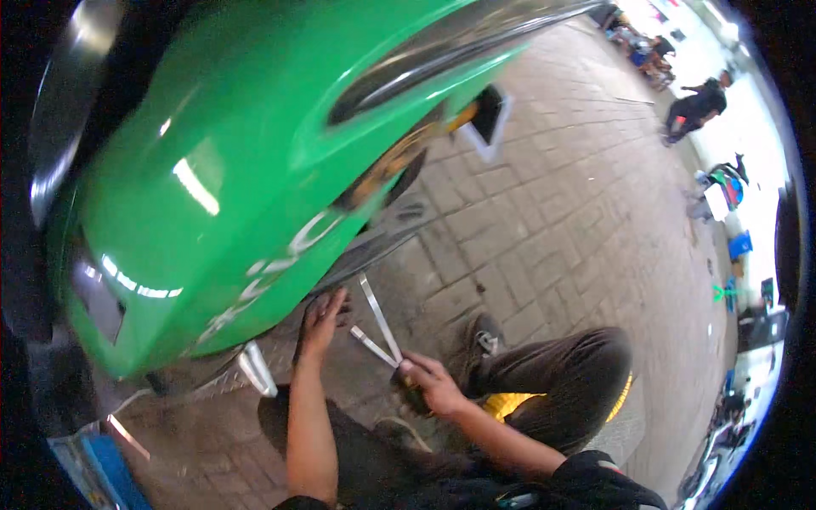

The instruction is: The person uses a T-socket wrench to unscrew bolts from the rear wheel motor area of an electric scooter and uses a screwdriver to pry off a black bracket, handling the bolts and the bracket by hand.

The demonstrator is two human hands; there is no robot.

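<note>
A glossy green body panel point(246, 170) of a motorbike or scooter fills the upper left. Just under its lower edge is my left hand point(318, 327), fingers stretched out, with dark smudges on them. Whether it touches the dark parts there I cannot tell. To its right, my right hand point(435, 387) grips a hand tool with two flat silver strips point(380, 319) spread in a V. They point up and away from me toward the vehicle's underside. The tool's dark body is mostly hidden in my fingers, so its exact kind is unclear.
My bent leg point(552, 382) lies to the right, with something yellow point(510, 404) beneath it. A silver metal part point(257, 370) sticks out below the panel. Paved floor point(544, 195) stretches to the right. A person point(699, 106) and assorted gear are at the far right.
</note>
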